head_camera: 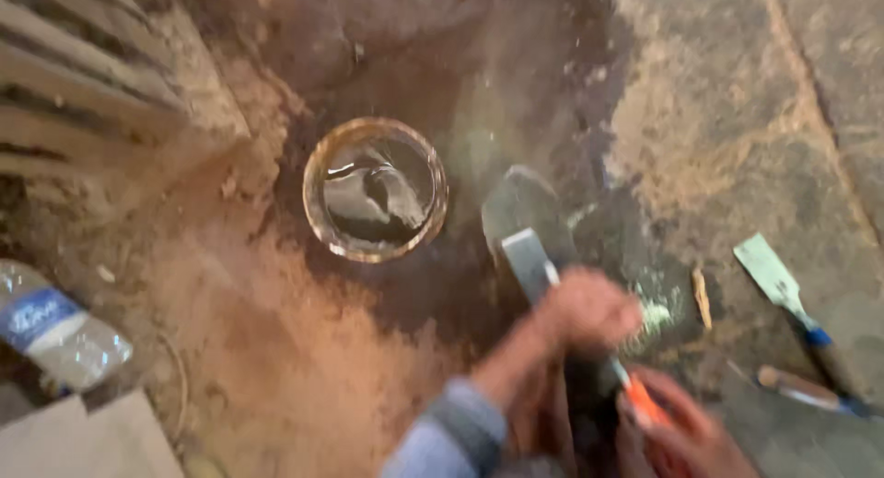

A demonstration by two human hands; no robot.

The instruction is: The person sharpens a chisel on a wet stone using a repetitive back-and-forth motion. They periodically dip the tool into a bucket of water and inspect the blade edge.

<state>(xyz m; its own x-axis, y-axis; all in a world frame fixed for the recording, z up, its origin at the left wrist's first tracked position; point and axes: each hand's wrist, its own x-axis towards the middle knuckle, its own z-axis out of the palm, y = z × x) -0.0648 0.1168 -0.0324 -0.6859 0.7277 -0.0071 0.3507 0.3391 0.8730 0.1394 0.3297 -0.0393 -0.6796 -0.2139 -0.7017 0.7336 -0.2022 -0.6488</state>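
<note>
Head view: right hand gripping orange handle of chisel, left hand pressing closed over its shaft, blade lying on dusty floor; round tub of dark liquid sitting beyond, second chisel lying right.

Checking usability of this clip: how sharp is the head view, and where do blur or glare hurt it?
Head view: soft throughout from motion blur; the left hand and right hand on the chisel are smeared worst. Glare streaks the water in the round bowl. The spare chisel and plastic bottle are recognisable only by outline. Lighting is warm and dim.
</note>
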